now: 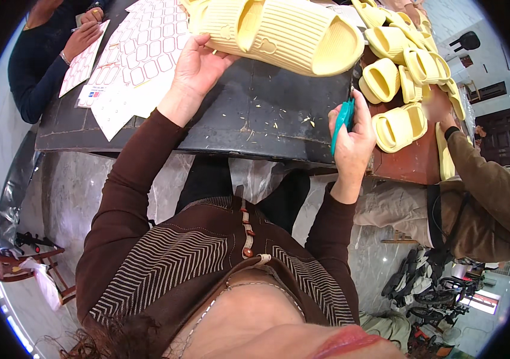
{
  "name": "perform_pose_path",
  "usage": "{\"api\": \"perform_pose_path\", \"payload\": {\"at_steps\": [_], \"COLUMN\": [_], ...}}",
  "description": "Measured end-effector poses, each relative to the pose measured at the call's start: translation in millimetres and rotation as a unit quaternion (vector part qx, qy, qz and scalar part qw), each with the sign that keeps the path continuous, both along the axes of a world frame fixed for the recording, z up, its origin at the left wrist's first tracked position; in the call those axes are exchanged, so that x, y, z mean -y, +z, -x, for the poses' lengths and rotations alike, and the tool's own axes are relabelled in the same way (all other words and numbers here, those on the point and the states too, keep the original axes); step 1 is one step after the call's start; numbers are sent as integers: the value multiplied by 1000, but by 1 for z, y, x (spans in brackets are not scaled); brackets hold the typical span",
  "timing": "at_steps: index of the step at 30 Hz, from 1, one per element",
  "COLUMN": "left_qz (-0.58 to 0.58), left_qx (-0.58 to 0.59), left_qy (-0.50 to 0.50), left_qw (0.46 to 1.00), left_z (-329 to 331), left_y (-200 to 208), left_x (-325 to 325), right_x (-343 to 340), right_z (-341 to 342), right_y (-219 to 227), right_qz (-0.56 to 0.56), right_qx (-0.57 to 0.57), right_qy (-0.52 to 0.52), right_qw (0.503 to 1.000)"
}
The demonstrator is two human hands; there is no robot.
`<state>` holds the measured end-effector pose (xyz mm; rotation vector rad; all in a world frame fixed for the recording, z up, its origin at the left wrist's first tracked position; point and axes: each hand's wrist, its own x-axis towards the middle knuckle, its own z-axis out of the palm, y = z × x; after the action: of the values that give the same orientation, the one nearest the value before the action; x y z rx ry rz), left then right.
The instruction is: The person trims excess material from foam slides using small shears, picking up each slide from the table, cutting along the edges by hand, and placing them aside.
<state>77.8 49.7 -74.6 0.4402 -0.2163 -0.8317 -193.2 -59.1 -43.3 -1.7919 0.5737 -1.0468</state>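
Observation:
A pale yellow ribbed slide slipper [294, 45] is held up over the dark table, its top edge partly cut off by the picture's rim. My left hand [198, 69] grips its lower left side, thumb and fingers closed on the rim. To the right, near the table's corner, my right hand [354, 131] wraps round a teal hand tool [343, 124], shaped like small snips. The tool's working end is hard to make out. It is apart from the slipper, below its right end.
Thin yellow scraps [276, 124] lie on the black table [225, 128]. Printed white sheets [141, 66] cover its left part, where another person's hand [84, 39] rests. More yellow slippers [381, 81] are heaped on a reddish-brown table [407, 164] at right, beside a person in a brown sleeve [482, 173].

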Motion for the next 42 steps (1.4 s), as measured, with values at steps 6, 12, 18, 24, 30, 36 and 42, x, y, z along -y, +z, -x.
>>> {"api": "perform_pose_path", "payload": {"at_steps": [6,12,18,24,30,36,42], "left_qz": [4,-4,-21,-61,-99,-112,-102], "left_qx": [-14,-35,-48,-49,1,88,290], "left_qy": [-2,22,35,43,-54,-87,-79], "left_qw": [1000,999,998,996,994,986,948], "left_z": [0,7,-11,-20,-41,-106,-93], "left_y": [0,3,1,8,33,50,23], "left_x": [0,3,0,9,44,154,301], "right_x": [-1,6,31,57,42,41,50], "right_z": [-2,-2,4,17,14,3,23], "right_y": [0,-7,-22,-64,-61,-76,-81], "right_qz": [-15,8,52,176,232,254,262], "right_qx": [2,15,-47,-221,-250,-211,-235], "right_qy": [9,-33,-76,-187,-205,-222,-250], "right_qw": [1000,999,995,941,918,918,902]}}
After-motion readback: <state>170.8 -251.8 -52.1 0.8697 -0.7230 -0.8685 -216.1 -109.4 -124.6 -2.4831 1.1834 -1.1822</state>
